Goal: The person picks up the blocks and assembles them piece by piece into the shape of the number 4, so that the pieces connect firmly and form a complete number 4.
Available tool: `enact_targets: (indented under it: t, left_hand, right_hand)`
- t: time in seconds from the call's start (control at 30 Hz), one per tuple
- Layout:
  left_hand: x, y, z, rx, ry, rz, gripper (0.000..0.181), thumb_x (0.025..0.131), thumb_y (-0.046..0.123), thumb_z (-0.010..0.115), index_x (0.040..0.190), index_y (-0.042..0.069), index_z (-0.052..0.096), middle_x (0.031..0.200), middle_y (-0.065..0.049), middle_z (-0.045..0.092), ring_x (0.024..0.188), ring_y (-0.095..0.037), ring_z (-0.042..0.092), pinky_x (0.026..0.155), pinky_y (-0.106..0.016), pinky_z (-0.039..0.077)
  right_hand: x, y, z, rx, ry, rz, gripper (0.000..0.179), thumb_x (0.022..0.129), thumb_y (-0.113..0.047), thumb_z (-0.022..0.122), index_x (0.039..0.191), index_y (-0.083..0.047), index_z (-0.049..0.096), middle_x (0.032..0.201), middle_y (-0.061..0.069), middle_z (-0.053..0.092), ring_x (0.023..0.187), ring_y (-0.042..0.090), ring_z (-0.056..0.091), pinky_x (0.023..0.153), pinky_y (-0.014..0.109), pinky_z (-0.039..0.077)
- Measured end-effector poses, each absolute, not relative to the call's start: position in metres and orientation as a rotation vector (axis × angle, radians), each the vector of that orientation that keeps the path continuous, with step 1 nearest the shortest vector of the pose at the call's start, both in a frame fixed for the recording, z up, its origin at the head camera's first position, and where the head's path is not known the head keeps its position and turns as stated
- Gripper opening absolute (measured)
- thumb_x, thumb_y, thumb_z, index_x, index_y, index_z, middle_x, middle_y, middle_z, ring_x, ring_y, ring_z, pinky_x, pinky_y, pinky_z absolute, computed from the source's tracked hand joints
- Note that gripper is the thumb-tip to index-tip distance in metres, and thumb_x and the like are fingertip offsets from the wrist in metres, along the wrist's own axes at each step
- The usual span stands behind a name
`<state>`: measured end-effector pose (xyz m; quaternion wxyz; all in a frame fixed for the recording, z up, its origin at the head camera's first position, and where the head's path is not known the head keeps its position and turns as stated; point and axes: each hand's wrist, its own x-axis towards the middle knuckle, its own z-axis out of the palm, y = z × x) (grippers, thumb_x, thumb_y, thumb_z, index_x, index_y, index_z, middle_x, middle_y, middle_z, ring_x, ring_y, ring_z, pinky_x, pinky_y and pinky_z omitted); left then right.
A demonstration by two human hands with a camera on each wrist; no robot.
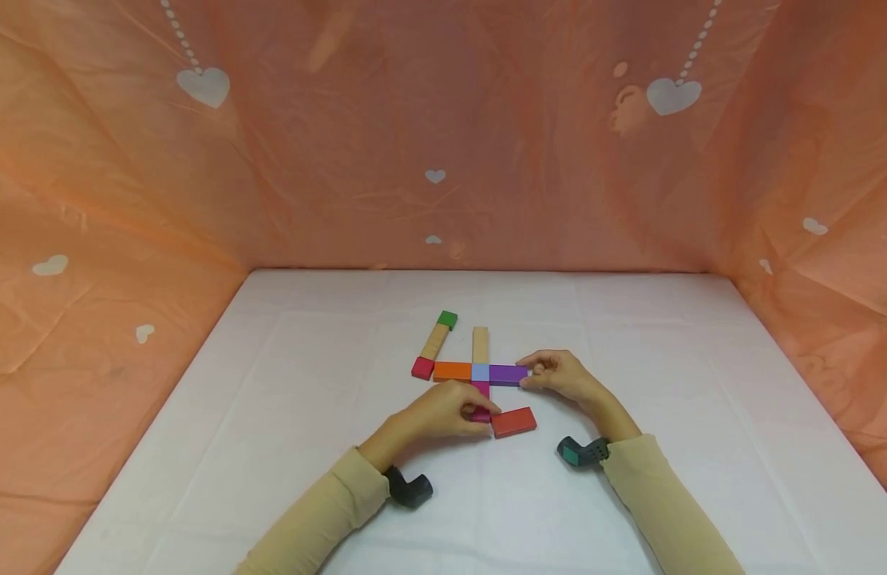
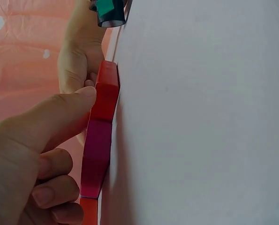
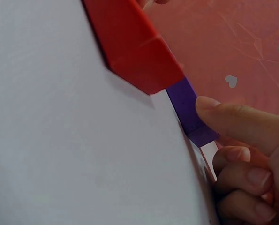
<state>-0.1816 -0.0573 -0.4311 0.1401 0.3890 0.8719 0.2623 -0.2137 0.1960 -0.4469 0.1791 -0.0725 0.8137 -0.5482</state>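
My left hand [image 1: 446, 411] pinches the left end of a red block [image 1: 514, 422], its thumb on the block's edge in the left wrist view. That block lies at a slant beside the near end of a magenta block [image 2: 96, 154], partly covered by the hand in the head view. Thumb and index finger of my right hand [image 1: 567, 377] pinch the outer end of a purple block [image 1: 508, 374]. The purple block meets a light blue square block [image 1: 481, 372], with an orange block [image 1: 453, 371] on its left and a tan block [image 1: 481, 345] beyond it.
Left of the tan block, a slanted row holds a crimson block [image 1: 423, 367], another tan block [image 1: 435, 341] and a green block [image 1: 447, 319]. A white cloth [image 1: 271, 415] covers the table. Orange sheeting [image 1: 443, 120] with pale hearts rises behind and at both sides.
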Motion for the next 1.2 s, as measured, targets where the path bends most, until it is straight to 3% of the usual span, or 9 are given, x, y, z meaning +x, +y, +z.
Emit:
enact_targets:
  t: [0.7, 0.97, 1.2]
  left_hand:
    - [-0.173, -0.051, -0.427, 1.120, 2.485, 0.726, 0.025, 0.084, 0.026, 0.075, 0.107, 0.017, 0.075, 0.091, 0.002, 0.071, 0.079, -0.002, 0.052, 0.076, -0.012, 0.046]
    - [-0.177, -0.044, -0.426, 1.125, 2.443, 0.749, 0.035, 0.081, 0.030, 0.077, 0.114, 0.021, 0.072, 0.089, 0.004, 0.066, 0.078, -0.002, 0.048, 0.070, -0.012, 0.041]
    - [-0.185, -0.035, -0.421, 1.113, 2.379, 0.747, 0.051, 0.076, 0.038, 0.081, 0.123, 0.026, 0.067, 0.078, 0.003, 0.053, 0.069, -0.003, 0.043, 0.060, -0.014, 0.033]
  right_hand:
    - [-0.214, 0.197, -0.448, -0.211, 2.296, -1.560, 0.044, 0.080, -0.011, 0.074, 0.119, 0.005, 0.063, 0.066, -0.007, 0.041, 0.067, 0.006, 0.040, 0.066, 0.021, 0.036]
    - [-0.213, 0.195, -0.447, -0.205, 2.282, -1.583, 0.044, 0.079, -0.009, 0.075, 0.119, 0.006, 0.063, 0.064, -0.008, 0.041, 0.065, 0.005, 0.040, 0.063, 0.020, 0.036]
    - [-0.213, 0.195, -0.446, -0.190, 2.277, -1.570, 0.045, 0.080, -0.010, 0.074, 0.120, 0.007, 0.062, 0.064, -0.008, 0.041, 0.065, 0.005, 0.040, 0.064, 0.020, 0.037]
